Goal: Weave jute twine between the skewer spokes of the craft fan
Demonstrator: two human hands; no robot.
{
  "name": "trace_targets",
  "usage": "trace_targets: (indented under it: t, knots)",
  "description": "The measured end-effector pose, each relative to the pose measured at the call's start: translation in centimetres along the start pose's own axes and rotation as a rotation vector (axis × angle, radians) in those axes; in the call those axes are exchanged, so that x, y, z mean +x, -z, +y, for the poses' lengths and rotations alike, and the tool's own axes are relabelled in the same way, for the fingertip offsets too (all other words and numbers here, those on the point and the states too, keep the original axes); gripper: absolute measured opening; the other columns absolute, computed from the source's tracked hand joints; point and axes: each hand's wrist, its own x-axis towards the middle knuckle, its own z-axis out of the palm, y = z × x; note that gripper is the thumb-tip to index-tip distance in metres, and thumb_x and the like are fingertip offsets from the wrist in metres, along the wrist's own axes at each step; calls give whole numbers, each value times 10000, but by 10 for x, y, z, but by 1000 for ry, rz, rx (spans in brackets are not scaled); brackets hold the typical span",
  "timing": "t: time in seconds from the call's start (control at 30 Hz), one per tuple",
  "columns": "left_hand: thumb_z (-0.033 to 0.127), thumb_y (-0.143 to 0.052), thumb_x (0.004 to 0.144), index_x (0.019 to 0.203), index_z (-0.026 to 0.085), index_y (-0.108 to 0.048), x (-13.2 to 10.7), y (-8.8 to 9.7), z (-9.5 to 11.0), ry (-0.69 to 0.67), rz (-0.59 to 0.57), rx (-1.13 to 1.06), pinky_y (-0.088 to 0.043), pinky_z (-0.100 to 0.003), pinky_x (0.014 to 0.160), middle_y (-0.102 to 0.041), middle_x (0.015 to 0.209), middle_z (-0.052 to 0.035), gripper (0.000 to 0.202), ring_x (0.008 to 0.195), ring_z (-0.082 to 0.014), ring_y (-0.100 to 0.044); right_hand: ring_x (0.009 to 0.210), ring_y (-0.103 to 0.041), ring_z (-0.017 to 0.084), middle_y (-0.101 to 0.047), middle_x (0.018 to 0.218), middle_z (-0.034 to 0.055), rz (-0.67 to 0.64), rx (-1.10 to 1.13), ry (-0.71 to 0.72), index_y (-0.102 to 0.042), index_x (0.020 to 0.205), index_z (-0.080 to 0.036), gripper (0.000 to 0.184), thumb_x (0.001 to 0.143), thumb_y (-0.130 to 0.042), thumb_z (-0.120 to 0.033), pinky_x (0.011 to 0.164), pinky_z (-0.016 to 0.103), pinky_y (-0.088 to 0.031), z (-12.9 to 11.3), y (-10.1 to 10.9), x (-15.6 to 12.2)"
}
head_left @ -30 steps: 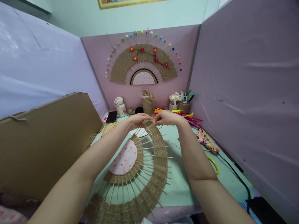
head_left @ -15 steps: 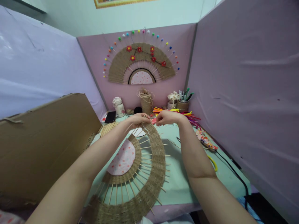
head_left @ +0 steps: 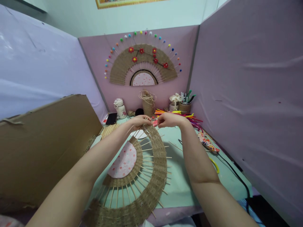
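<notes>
A half-round fan of wooden sticks woven with brown twine (head_left: 151, 170) lies on the pale green table (head_left: 184, 186), with a pink dotted half-disc (head_left: 124, 162) at its centre. Both my hands are at its far end. My left hand (head_left: 138, 121) is closed in a pinch on the top sticks and weave. My right hand (head_left: 167, 119) is closed beside it, fingers pinched on what looks like a strand of twine. The two hands almost touch.
A large cardboard sheet (head_left: 44, 142) leans at the left. A finished fan with red flowers (head_left: 143, 64) hangs on the pink back wall. A twine spool (head_left: 148, 102), white jar (head_left: 120, 108), phone (head_left: 110, 119), tool cup (head_left: 184, 105), coloured strips (head_left: 189, 118) and loose sticks (head_left: 110, 129) stand behind. A black cable (head_left: 234, 176) runs at the right.
The view shifted slightly. My hands stay at the fan's far end with only small finger movements.
</notes>
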Motion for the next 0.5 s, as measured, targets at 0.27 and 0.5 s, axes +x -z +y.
trace_targets:
  t: [0.27,0.5]
  knots:
    - [161,-844,529,737,146,-603,0,8,-1,0,-77,-35,-475,-214,535,-643,635,4,319,549,-104,-612,631,-513,123,-652,720,33,355,-130,-26,-657,719,-161,144,739,-524,-107,579,233,-304,-16,-29,-20]
    - [264,-801,625,718,136,-630,-2,3,2,34,-63,-75,-462,-204,515,-632,611,8,233,522,-98,-596,746,-549,151,-643,834,67,507,-116,-52,-646,793,-158,147,796,-509,-105,686,239,-352,-18,-52,-35]
